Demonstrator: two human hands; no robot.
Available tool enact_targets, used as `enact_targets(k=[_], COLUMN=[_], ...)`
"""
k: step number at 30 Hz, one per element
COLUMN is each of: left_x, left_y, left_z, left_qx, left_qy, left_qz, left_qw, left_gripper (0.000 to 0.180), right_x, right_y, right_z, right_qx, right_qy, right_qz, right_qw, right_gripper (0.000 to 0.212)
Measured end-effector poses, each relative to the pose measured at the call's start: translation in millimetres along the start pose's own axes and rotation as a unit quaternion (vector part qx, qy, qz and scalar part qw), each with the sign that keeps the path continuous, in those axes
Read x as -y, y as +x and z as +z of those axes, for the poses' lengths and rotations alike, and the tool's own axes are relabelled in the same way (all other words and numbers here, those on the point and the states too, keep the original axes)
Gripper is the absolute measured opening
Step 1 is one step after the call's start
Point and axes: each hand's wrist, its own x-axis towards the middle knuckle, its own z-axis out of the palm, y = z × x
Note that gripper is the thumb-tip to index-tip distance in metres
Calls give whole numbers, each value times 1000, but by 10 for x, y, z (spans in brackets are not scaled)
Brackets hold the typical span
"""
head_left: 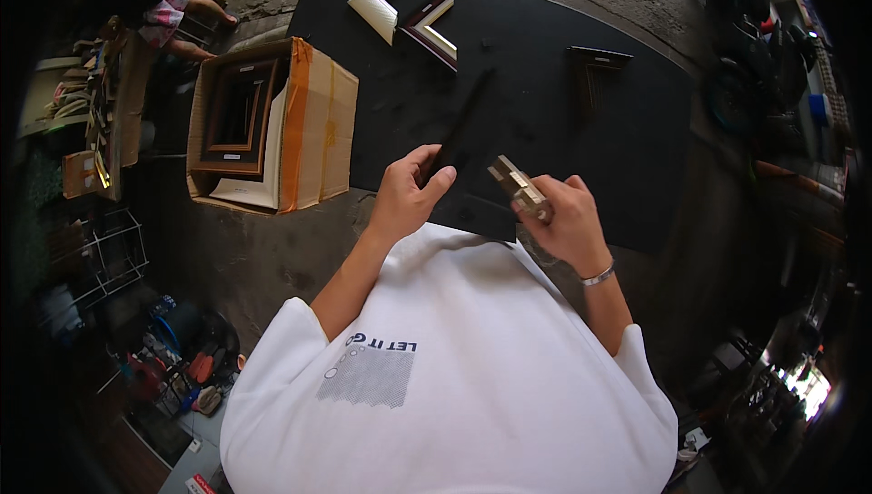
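My left hand (405,192) is closed at the near edge of the black tabletop (536,49), thumb and fingers around a thin dark strip (468,113) that looks like frame moulding. The strip slants up and away from me; its dark colour blends into the tabletop, so its full shape is unclear. To the right, my right hand (568,222) grips a worn, brass-and-grey block-shaped tool (520,190), its exact kind hard to make out. The tool's end points up and left toward the strip, apart from it.
A cream frame corner (377,5) and a dark red-and-silver one (431,29) lie at the far edge. Another dark corner piece (595,63) rests at the right. An open cardboard box (327,131) of frame corners stands left. Beyond it is another person (163,13).
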Motion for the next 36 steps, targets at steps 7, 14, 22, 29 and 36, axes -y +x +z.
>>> enact_targets(k=[7, 14, 22, 29, 36], left_x=[-35, -161, -124, -158, -1017], left_y=[10, -22, 109, -19, -415], left_z=[-2, -6, 0, -304, -696], left_qx=[38, 61, 45, 13, 91], left_qy=[49, 63, 7, -152, 142], left_qz=[-7, -8, -19, -8, 99], left_qw=[998, 996, 999, 988, 981], left_gripper=[35, 33, 33, 31, 43], right_x=[150, 141, -201, -1367, -2466], right_y=[90, 118, 13, -46, -464], right_z=[41, 46, 313, 290, 1193], right_qx=[32, 46, -125, -249, -75], right_qy=[-55, -41, 204, 204, -324], right_qz=[-50, -43, 102, 248, 241], right_qw=[997, 997, 966, 914, 912], right_gripper=[30, 27, 21, 38, 42])
